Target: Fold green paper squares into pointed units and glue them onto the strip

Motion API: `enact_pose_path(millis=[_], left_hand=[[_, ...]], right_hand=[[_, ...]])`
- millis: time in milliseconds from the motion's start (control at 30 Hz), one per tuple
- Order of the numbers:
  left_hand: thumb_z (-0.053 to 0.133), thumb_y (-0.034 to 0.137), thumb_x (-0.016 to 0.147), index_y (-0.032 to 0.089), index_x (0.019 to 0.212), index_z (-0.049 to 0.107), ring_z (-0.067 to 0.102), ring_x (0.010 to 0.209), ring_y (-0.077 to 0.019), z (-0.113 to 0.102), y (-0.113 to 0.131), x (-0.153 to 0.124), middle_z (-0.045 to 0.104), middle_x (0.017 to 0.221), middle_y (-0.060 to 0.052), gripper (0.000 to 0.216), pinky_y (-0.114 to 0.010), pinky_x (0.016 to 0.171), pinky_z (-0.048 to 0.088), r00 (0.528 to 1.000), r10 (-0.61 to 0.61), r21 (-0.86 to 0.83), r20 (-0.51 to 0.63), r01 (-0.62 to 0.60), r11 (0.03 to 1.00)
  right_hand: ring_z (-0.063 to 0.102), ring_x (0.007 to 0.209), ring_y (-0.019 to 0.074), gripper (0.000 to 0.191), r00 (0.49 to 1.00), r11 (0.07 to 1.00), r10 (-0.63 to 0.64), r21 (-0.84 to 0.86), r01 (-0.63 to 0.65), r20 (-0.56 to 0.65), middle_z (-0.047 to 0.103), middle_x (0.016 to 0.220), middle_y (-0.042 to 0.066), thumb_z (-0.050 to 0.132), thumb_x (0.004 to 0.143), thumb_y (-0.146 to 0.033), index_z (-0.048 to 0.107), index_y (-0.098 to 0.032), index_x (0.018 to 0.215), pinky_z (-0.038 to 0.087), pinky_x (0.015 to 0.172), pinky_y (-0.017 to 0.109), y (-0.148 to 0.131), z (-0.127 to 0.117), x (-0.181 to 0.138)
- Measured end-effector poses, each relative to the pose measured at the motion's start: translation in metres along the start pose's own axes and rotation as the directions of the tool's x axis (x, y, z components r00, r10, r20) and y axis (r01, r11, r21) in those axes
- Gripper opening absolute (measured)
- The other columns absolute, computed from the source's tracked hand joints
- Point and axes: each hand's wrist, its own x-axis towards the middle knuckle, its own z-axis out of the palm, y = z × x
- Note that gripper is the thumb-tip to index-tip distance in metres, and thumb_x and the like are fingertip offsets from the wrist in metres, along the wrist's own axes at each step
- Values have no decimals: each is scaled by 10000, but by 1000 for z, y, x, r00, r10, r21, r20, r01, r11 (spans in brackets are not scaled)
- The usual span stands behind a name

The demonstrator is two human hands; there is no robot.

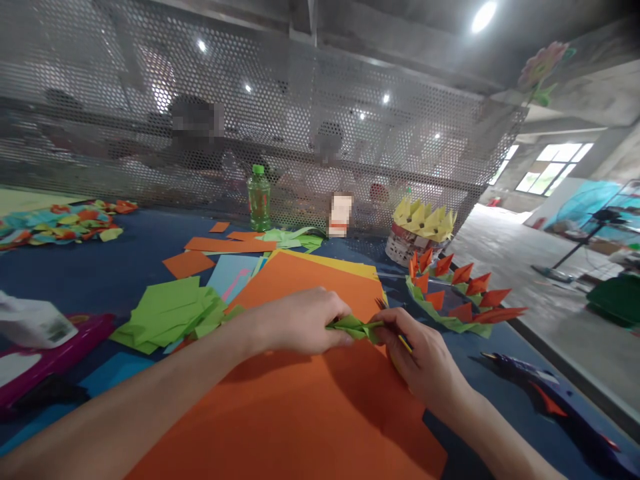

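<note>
The left hand (315, 323) pinches one end of a folded green paper piece (356, 327) between thumb and fingers; its curled fingers hide that end. The right hand (417, 350) pinches the other end, so the piece hangs between the two over a large orange sheet (310, 420). A dark, thin-pointed tool (381, 304) also pokes out of the right hand; the grip covers most of it, and its kind is hard to tell.

The orange sheet runs off the bottom edge and lies partly under both forearms. Left of it, a pile of green paper squares (167, 307) is partly covered by the left forearm. To the right lie a ring of orange and green folded points (465, 317) and a glue gun (545, 390), whose rear end is cut off.

Farther out, a yellow paper crown (425, 220) tops a printed container, near a pixelated, unreadable object (340, 215) and a green-capped bottle (259, 200). Behind the perforated panel (280, 127), people show only as blurred, dim shapes.
</note>
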Motion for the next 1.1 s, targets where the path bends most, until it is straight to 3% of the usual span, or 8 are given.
enact_pose_path(millis=[367, 633, 833, 1000, 1100], left_hand=[[546, 373, 946, 200, 717, 509, 518, 530, -123, 3, -8, 1, 543, 615, 32, 289, -262, 508, 282, 999, 35, -2, -17, -35, 999], [536, 312, 961, 187, 703, 552, 503, 500, -120, 2, -3, 0, 520, 554, 39, 287, -254, 511, 295, 999, 29, 42, -29, -28, 999], [566, 242, 968, 198, 835, 706, 592, 642, -161, 7, 3, 1, 687, 712, -12, 198, -259, 570, 310, 999, 30, 121, -39, -25, 992], [594, 229, 972, 210, 875, 741, 647, 748, -208, 11, 7, 0, 738, 801, -46, 178, -279, 581, 294, 998, 41, 183, -47, -32, 983], [599, 226, 976, 203, 859, 734, 641, 734, -205, 10, 8, 0, 728, 782, -45, 179, -278, 573, 287, 998, 38, 201, -52, -27, 979]], right_hand=[[619, 691, 127, 142, 1000, 1000, 5, -2, -5, 17, 677, 817, -5, 443, 1042, -239, 582, -227, 1011, 469, 655, 221, 2, 0, -1], [605, 713, 124, 61, 999, 1000, 13, -9, -12, 52, 655, 833, -18, 528, 1005, -218, 587, -234, 1011, 459, 670, 222, 0, 2, -3], [680, 886, 142, 240, 996, 1000, 16, 9, -17, 89, 728, 1030, 14, 602, 977, -271, 577, -235, 1214, 495, 790, 232, -1, 1, -5], [697, 869, 127, 135, 989, 999, 10, 31, -14, 144, 745, 974, -16, 610, 980, -241, 672, -258, 1098, 490, 764, 206, -2, 2, -2], [695, 818, 120, 167, 990, 999, 8, 32, -12, 140, 751, 917, -20, 574, 985, -188, 699, -257, 1073, 481, 730, 201, 0, 2, -1]])
